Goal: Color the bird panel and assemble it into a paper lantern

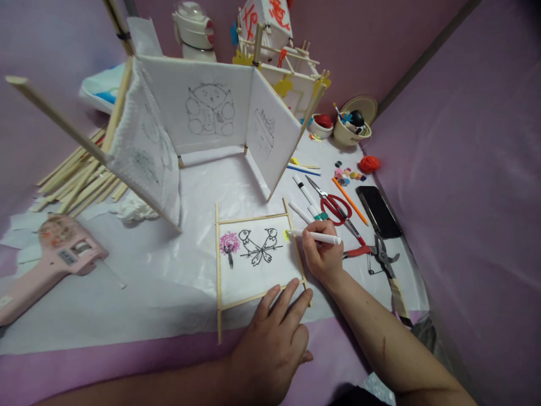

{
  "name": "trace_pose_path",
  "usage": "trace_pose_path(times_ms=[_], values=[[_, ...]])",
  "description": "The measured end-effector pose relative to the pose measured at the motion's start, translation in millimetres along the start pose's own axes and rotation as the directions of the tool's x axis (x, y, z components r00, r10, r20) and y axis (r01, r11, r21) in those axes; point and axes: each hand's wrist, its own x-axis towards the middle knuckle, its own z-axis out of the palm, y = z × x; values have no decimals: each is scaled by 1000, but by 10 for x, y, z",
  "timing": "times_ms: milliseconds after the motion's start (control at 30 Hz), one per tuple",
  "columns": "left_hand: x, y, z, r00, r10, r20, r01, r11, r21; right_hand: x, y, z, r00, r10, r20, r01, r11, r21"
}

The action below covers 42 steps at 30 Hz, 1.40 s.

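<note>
My right hand [324, 254] grips a white marker [319, 236], its tip touching a small yellow patch at the upper right of a drawing panel [245, 287]. White cloth or paper fills this panel inside a thin wooden stick frame [218, 270]. Two birds [258, 245] in black outline and a pink-topped tree [230, 245] are drawn on it. My left hand [281, 332] lies with fingers spread across the frame's lower right corner, pressing on the stick and the panel's edge.
Behind stands a folding screen [215, 138] with line drawings. A pink glue gun [67, 251] and wooden sticks [80, 175] lie left. Right are scissors [336, 208], pliers-like cutters [380, 256], a phone [379, 211], markers [306, 192], red yarn [369, 164] and a pot [350, 132].
</note>
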Motion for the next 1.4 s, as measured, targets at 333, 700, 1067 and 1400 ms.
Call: trace_pose_path(times_ms=[333, 700, 1067, 1400], values=[[-2, 3, 14, 1000, 2, -10, -2, 1000, -7, 7, -4, -3, 1000, -17, 10, 17, 1000, 7], [8, 1, -5, 1000, -3, 9, 3, 1000, -4, 1, -2, -6, 1000, -26, 2, 26, 1000, 16], [6, 2, -9, 1000, 1, 0, -1, 1000, 1, -3, 16, -6, 999, -7, 34, 6, 1000, 28], [9, 1, 4, 1000, 5, -11, -5, 1000, 1, 3, 4, -12, 999, -25, 46, 22, 998, 66]])
